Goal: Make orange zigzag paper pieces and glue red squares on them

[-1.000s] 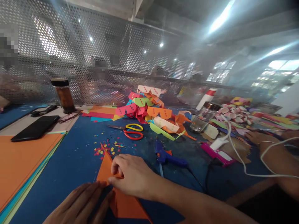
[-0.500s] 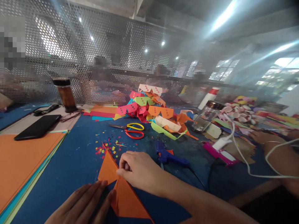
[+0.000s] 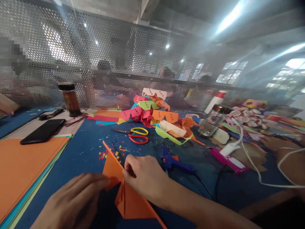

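Note:
A folded orange paper [image 3: 130,200] lies on the blue table mat [image 3: 78,152] close in front of me, one pointed flap standing up at its far end. My right hand [image 3: 144,176] pinches the paper at the fold, fingers closed on it. My left hand [image 3: 73,200] is at the lower left, its fingertips gripping the left edge of the raised flap. Small coloured paper scraps [image 3: 108,152] lie just beyond the paper.
A stack of orange and coloured sheets [image 3: 21,168] lies left, with a black phone [image 3: 43,131] and a dark jar [image 3: 70,99] behind. Scissors [image 3: 135,135], a blue glue gun [image 3: 175,160], a heap of cut paper shapes [image 3: 154,111], a glass jar [image 3: 213,120] and a white cable [image 3: 252,168] are ahead. Another person's hand [image 3: 286,152] is right.
The left hand rose from lying flat on the mat and closed its fingertips on the flap. The right hand shifted slightly right, and the paper's far flap lifted.

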The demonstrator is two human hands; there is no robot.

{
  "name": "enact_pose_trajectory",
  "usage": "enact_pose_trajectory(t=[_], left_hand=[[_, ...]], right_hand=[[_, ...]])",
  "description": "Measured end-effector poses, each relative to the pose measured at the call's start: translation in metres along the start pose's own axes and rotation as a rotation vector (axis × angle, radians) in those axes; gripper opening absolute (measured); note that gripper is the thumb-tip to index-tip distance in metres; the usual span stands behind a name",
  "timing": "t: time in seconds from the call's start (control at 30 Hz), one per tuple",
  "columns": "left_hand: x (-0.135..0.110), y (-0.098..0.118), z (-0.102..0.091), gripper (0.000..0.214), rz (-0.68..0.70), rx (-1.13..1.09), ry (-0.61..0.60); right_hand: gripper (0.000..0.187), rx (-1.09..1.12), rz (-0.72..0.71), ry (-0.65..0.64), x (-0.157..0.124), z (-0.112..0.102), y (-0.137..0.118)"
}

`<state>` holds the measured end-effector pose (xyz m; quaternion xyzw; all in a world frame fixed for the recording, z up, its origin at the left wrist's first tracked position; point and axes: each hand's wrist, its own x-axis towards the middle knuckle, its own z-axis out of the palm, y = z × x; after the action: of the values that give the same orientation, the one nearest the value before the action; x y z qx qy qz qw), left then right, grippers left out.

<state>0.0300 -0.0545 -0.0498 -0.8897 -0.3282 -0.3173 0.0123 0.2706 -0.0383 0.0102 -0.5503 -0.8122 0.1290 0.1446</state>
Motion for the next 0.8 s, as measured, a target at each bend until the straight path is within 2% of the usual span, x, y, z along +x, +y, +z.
enact_pose_trajectory(t=[0.1,0.17,0.23,0.3,0.4,0.5,0.6,0.8], left_hand=[[0.010,-0.003,-0.006,0.027,-0.459,-0.225,0.096],[0.018,-0.005,-0.008,0.032,-0.668,-0.490,0.144],[0.024,-0.005,-0.009,0.043,-0.721,-0.838,0.062],[0.029,-0.002,-0.009,0.050,-0.735,-1.120,-0.094],[0.032,0.007,-0.006,0.045,-0.818,-1.290,-0.247],[0.034,0.014,-0.004,0.038,-0.926,-1.307,-0.236],[0.037,0.018,-0.006,0.042,-1.011,-1.315,-0.206],[0.036,0.022,-0.004,0.044,-1.005,-1.392,-0.166]], right_hand=[[0.006,0.057,-0.003,0.052,0.000,-0.003,0.001],[0.008,0.170,-0.029,0.097,-0.001,-0.003,0.002],[0.011,0.306,-0.051,0.130,-0.001,-0.001,0.001],[0.012,0.405,-0.060,0.122,-0.002,0.002,0.000],[0.012,0.517,-0.046,0.072,-0.002,0.003,-0.003],[0.014,0.677,-0.004,0.019,-0.001,0.003,-0.006],[0.021,0.837,0.026,-0.034,0.000,0.003,-0.006],[0.023,0.904,0.051,-0.043,0.001,0.008,-0.006]])
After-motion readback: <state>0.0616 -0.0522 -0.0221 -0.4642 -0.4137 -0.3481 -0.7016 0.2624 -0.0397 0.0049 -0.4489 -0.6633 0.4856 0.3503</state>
